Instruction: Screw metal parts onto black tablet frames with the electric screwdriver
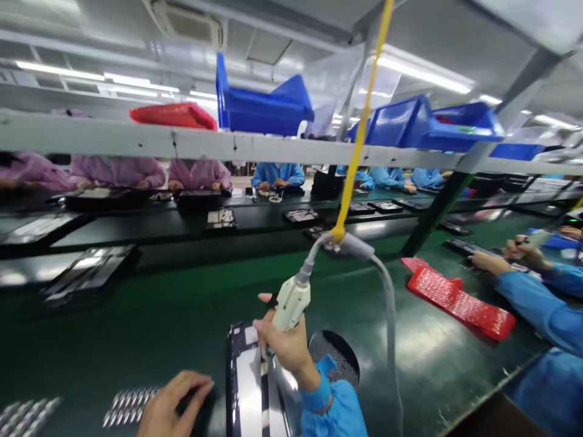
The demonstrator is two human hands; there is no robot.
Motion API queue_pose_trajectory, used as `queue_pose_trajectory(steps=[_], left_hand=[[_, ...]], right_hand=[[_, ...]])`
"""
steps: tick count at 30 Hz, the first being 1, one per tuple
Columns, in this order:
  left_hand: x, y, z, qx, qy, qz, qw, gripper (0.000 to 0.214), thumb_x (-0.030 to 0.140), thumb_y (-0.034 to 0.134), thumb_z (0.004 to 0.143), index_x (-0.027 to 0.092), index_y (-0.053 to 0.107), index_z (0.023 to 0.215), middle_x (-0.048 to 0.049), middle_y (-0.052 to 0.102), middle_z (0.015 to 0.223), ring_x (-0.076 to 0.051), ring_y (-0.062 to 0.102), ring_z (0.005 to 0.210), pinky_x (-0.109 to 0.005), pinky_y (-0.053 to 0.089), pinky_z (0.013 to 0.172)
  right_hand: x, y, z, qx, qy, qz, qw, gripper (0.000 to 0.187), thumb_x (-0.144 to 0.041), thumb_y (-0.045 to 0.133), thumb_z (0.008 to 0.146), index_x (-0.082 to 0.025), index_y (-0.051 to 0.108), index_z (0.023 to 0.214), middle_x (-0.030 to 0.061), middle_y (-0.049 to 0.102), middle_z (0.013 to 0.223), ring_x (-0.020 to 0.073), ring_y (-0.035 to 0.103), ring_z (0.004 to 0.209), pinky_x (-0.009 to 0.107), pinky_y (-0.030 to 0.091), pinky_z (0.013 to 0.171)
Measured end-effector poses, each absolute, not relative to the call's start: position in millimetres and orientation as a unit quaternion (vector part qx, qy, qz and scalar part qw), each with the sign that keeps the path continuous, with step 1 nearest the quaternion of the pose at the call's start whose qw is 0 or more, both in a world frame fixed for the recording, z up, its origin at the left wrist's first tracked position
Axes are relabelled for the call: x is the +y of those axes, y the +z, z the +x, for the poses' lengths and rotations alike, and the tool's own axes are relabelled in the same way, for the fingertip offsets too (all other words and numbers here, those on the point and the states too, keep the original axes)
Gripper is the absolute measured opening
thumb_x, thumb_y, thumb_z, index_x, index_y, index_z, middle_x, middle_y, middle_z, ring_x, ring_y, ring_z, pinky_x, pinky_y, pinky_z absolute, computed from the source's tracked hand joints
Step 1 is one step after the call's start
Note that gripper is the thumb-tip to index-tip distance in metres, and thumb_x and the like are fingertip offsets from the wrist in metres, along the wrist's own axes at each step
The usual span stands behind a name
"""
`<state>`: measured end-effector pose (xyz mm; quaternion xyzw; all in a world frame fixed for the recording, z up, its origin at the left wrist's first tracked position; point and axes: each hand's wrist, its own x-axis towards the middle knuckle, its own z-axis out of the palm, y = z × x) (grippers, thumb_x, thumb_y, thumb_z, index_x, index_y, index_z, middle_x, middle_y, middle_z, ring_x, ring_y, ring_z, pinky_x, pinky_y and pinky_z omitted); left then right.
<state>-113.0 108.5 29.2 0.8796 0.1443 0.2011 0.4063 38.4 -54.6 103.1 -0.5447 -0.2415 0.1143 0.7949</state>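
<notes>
My right hand (289, 349) is wrapped round a pale electric screwdriver (290, 303), its tip pointing down at an opened tablet-like device (249, 388) with silvery panels. The screwdriver hangs by its grey cable from a yellow strap (359, 136). To the left of the device, apart from it, is my left hand (175, 405), thumb and forefinger pinched together; anything between them is too small to make out. Beside that hand lies a sheet of small silvery parts (130, 405), with a second sheet (28, 417) farther left. A round black dish (334, 357) sits behind my right wrist.
Red bubble wrap (460, 300) lies to the right, near a co-worker's blue sleeves (531, 303). Similar devices (88, 273) rest along the raised line ahead. Blue bins (266, 106) stand on the shelf (273, 144) above. A green post (437, 212) rises at right.
</notes>
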Motion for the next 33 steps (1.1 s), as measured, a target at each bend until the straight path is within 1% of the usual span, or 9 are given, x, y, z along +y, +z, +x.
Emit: queue_pose_trajectory(steps=[2,5,10,13,18,24,27,30,33], left_hand=[[109.8,38.1,-108.2,0.173,0.156,0.862,0.45,0.028,0.049,0.059,0.082,0.025,0.074,0.083,-0.003,0.074,0.087,-0.021,0.069,0.082,-0.026,0.054,0.071],[111.8,43.3,-96.0,0.226,0.105,0.795,0.554,0.029,0.044,0.067,0.075,0.016,0.07,0.078,-0.0054,0.071,0.07,-0.019,0.068,0.066,-0.026,0.052,0.063],[98.6,35.7,-82.3,0.229,0.043,0.703,0.672,0.028,0.038,0.072,0.071,0.011,0.066,0.076,-0.0055,0.069,0.067,-0.017,0.066,0.063,-0.025,0.051,0.062],[88.2,29.0,-79.3,0.212,0.032,0.712,0.668,0.027,0.038,0.069,0.074,0.011,0.067,0.077,-0.0051,0.068,0.068,-0.015,0.063,0.061,-0.025,0.049,0.059],[86.0,22.0,-73.9,0.207,0.071,0.791,0.571,0.026,0.038,0.061,0.08,0.014,0.07,0.079,-0.0037,0.066,0.069,-0.014,0.057,0.061,-0.024,0.041,0.057],[85.2,22.2,-70.6,0.208,0.102,0.801,0.552,0.026,0.038,0.06,0.082,0.013,0.068,0.079,-0.0033,0.066,0.07,-0.012,0.054,0.06,-0.023,0.04,0.056],[87.8,23.9,-67.9,0.206,0.082,0.781,0.584,0.022,0.035,0.062,0.079,0.013,0.065,0.08,-0.003,0.065,0.07,-0.012,0.056,0.061,-0.021,0.042,0.052],[94.8,26.9,-60.6,0.226,0.0,0.726,0.649,0.025,0.031,0.069,0.071,0.014,0.058,0.085,0.0009,0.061,0.064,-0.012,0.059,0.054,-0.019,0.044,0.044],[101.8,30.4,-51.8,0.226,-0.066,0.695,0.679,0.024,0.024,0.069,0.067,0.013,0.054,0.083,0.0032,0.059,0.056,-0.012,0.059,0.048,-0.019,0.045,0.041]], right_hand=[[-56.4,108.1,35.4,-0.25,0.103,-0.549,0.791,0.045,-0.02,0.077,0.07,-0.014,0.06,0.112,-0.0068,0.057,0.048,0.0092,0.05,0.036,0.023,0.043,0.042],[-55.8,110.7,35.3,-0.255,0.083,-0.549,0.791,0.042,-0.019,0.075,0.073,-0.015,0.06,0.112,-0.0077,0.057,0.048,0.0101,0.051,0.037,0.024,0.043,0.042],[-51.3,104.6,34.5,-0.262,0.096,-0.551,0.786,0.044,-0.018,0.074,0.074,-0.016,0.059,0.115,-0.0086,0.055,0.049,0.0102,0.05,0.038,0.025,0.042,0.042],[-49.0,103.2,32.9,-0.269,0.099,-0.556,0.78,0.043,-0.017,0.073,0.075,-0.016,0.058,0.115,-0.0088,0.054,0.049,0.0105,0.05,0.038,0.026,0.043,0.043],[-44.2,103.6,28.7,-0.274,0.111,-0.551,0.78,0.041,-0.018,0.072,0.076,-0.016,0.058,0.115,-0.0086,0.055,0.049,0.0109,0.051,0.039,0.026,0.044,0.044],[-28.9,96.2,18.3,-0.265,0.135,-0.549,0.781,0.041,-0.02,0.072,0.076,-0.017,0.057,0.114,-0.0088,0.055,0.051,0.0105,0.052,0.039,0.025,0.044,0.044],[-17.5,90.6,14.5,-0.255,0.145,-0.569,0.768,0.04,-0.021,0.072,0.075,-0.016,0.058,0.112,-0.0087,0.054,0.051,0.0105,0.052,0.039,0.025,0.044,0.043],[-8.1,84.2,12.7,-0.25,0.156,-0.596,0.747,0.041,-0.021,0.07,0.074,-0.016,0.058,0.113,-0.0081,0.054,0.051,0.0109,0.051,0.04,0.025,0.044,0.043],[-2.4,78.2,12.1,-0.249,0.159,-0.618,0.729,0.043,-0.019,0.069,0.073,-0.016,0.059,0.114,-0.0073,0.055,0.052,0.0115,0.053,0.043,0.025,0.045,0.047]])
